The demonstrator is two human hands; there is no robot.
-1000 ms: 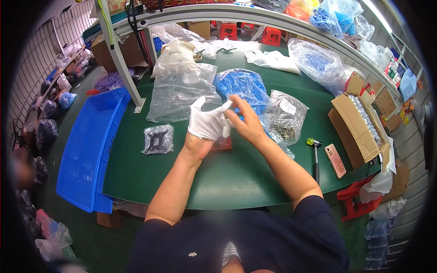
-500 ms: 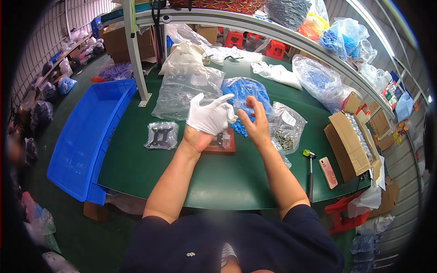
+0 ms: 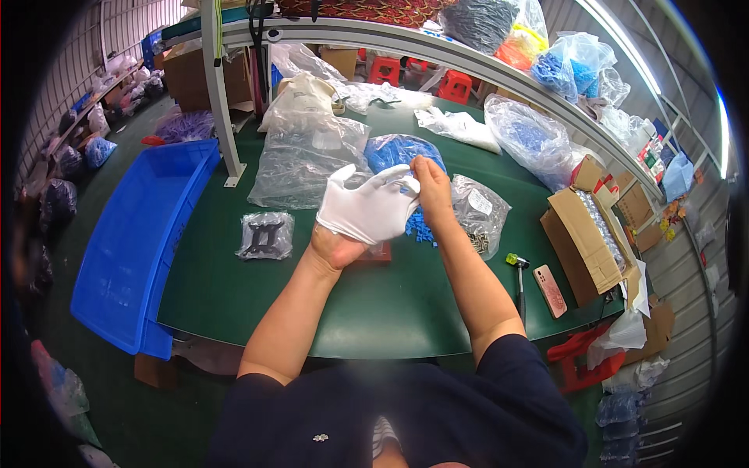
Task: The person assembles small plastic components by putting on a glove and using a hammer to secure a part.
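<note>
White glove covers the left hand above the green table; I see its fingers spread, gripping nothing, the right hand pinching one glove fingertip. Glove adjustment, I judge; working that finger calls for a steady pinch. Bagged black bracket lies leftward.

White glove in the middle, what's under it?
Part of a reddish block shows on the table; the rest is covered by the glove on the left hand.
</note>
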